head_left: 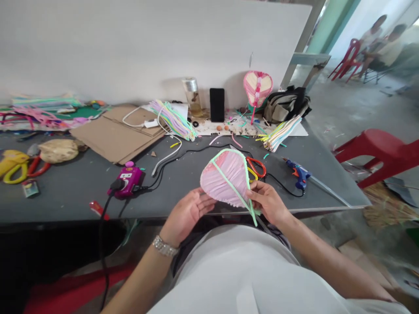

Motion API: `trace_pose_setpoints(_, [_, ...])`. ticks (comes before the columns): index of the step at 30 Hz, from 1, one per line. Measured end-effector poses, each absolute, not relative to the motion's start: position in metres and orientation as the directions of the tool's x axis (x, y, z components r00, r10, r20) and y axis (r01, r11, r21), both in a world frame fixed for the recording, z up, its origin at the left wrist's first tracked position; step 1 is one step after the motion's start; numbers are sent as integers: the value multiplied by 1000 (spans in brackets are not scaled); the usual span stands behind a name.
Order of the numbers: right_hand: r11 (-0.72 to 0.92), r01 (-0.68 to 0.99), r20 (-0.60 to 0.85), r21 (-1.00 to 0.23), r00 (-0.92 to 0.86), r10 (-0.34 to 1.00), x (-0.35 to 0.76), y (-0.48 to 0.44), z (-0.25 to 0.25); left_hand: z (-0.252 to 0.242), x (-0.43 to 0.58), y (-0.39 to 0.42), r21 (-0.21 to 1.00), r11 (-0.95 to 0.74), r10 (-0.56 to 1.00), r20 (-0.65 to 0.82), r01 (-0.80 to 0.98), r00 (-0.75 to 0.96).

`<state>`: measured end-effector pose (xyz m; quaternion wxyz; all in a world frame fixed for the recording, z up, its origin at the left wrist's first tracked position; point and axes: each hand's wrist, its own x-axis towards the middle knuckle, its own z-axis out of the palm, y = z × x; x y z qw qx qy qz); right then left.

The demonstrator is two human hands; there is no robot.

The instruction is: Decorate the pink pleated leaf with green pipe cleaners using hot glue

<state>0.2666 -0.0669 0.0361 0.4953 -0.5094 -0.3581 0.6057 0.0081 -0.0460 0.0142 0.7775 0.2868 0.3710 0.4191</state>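
A pink pleated fan point(225, 176) with a light green rim is held up just above the table's near edge. My left hand point(186, 213) supports its lower left edge, fingers curled under it. At the fan's lower right, my right hand point(270, 201) pinches the green stick. Red-handled scissors point(257, 167) lie on the table just behind the fan.
The grey table point(75, 187) carries a blue glue gun point(299, 173), a purple power strip point(128, 180) with cables, cardboard sheets point(118, 131), bundles of coloured straws point(175, 117), a finished fan point(257, 89), a black phone point(217, 104) and a bag point(284, 104). Red chairs point(379, 150) and seated people are at right.
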Motion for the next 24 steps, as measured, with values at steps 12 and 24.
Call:
trace_pose_setpoints(12, [30,-289,-10,-957,137,990,231,-62,41,30,76,-66,889,341,912,-233,-306,338])
trace_pose_setpoints(24, [209,-15,204,-978,168,964,214,-71,39,35,71,-67,973,96,995,-86,-212,60])
